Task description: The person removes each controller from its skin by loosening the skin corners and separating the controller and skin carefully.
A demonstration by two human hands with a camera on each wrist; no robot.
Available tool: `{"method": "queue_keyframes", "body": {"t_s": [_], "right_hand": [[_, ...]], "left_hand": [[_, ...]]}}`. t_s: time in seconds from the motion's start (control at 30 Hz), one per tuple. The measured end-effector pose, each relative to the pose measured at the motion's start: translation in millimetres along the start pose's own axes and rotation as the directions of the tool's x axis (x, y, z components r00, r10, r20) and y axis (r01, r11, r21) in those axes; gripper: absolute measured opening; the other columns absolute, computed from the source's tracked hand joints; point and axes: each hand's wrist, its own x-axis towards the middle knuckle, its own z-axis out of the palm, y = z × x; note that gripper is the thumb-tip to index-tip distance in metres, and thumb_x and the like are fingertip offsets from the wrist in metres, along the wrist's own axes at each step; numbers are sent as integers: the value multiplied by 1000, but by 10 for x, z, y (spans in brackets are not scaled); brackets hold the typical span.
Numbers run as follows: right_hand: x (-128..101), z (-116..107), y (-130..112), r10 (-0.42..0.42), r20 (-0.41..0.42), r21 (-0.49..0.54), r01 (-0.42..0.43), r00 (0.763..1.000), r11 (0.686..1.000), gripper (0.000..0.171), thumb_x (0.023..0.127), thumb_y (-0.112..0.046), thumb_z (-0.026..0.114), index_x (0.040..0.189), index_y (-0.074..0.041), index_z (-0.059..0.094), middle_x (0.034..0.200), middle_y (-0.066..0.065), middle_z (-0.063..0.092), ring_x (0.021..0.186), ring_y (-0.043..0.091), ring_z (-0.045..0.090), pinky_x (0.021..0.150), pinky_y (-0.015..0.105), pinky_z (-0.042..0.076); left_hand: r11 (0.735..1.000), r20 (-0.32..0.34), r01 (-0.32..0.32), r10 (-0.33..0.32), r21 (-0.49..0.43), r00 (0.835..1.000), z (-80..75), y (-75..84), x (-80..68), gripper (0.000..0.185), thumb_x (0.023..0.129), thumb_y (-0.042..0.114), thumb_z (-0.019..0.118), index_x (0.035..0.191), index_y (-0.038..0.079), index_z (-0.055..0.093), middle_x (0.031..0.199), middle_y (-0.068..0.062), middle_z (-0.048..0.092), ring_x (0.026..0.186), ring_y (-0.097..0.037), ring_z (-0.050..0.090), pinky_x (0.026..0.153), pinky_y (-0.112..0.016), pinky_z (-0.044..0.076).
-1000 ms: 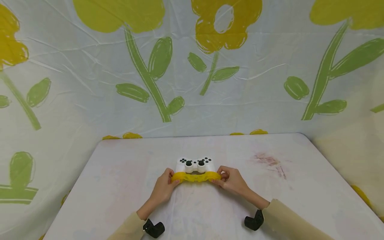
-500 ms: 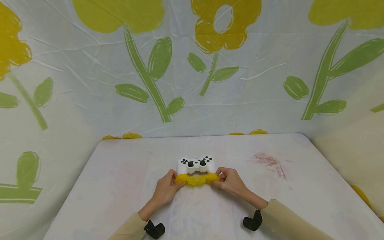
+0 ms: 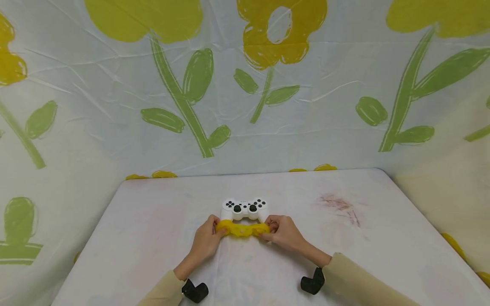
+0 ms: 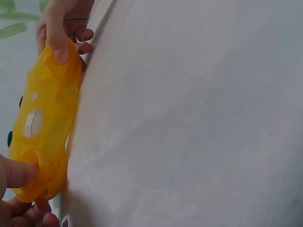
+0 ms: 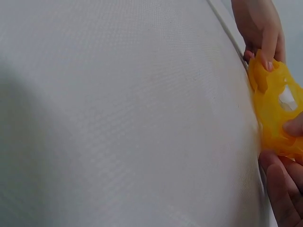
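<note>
A white game controller [image 3: 245, 205] with black thumbsticks and buttons lies face up near the middle of the table. Over the ends of its grips, on the near side, sits a translucent yellow rubbery cover [image 3: 242, 230]. My left hand [image 3: 206, 239] pinches the cover's left end between thumb and fingers. At the other end my right hand [image 3: 286, 233] pinches it the same way. In the left wrist view the yellow cover [image 4: 52, 90] has holes, with white showing through one. The right wrist view catches only part of the cover [image 5: 270, 109]. The grip ends are hidden under it.
A pale cloth covers the table [image 3: 160, 238]. Reddish smudges [image 3: 340, 204] mark it to the right of the controller. Behind and at both sides hangs a flower-printed curtain [image 3: 291, 140]. Black wrist devices [image 3: 195, 291] sit at both cuffs.
The hands have drawn slightly closer together, and the cover between them looks narrower. More of the controller's grips shows above the cover. The head view has shifted a little.
</note>
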Motion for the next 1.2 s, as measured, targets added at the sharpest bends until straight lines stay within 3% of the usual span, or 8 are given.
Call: {"method": "queue_keyframes", "body": {"t_s": [0.37,0.7,0.9,1.03,1.2], "right_hand": [[31,51,-28,39,11,14,-39,999,999,24,74,-23,81,82,-8,64,58,-5,58,50,2,49,48,15,34],[7,-9,-10,14,9,12,-14,1000,1000,25,75,-26,81,87,-8,69,64,-2,60,51,2,47,51,16,38],[-26,-67,4,16,30,97,-19,999,995,24,76,-24,80,91,-8,69,76,2,64,53,6,51,46,21,44],[-38,-102,30,-13,39,170,6,999,985,21,79,-19,78,93,-6,68,73,3,58,56,6,48,43,21,43],[-32,-144,85,-82,104,357,40,991,933,21,84,-6,71,99,6,63,77,0,61,49,7,41,41,18,37]], "left_hand": [[1000,-30,-18,18,-11,999,-49,-50,15,16,92,17,61,103,8,55,85,-4,54,67,-13,40,62,-23,33],[999,-39,-30,30,-15,999,-102,-87,-7,18,91,17,62,107,9,58,94,-4,58,69,-13,40,61,-22,31],[993,-33,-105,103,-60,994,-126,-70,-5,22,91,17,64,112,12,63,95,-3,59,72,-12,40,63,-22,32],[987,-5,-132,133,-88,991,-152,-48,8,23,92,18,64,114,13,65,95,-1,58,73,-12,40,63,-21,32],[981,56,-131,140,-143,989,-159,-72,33,22,93,21,62,114,15,66,86,2,53,76,-13,43,64,-21,34]]}}
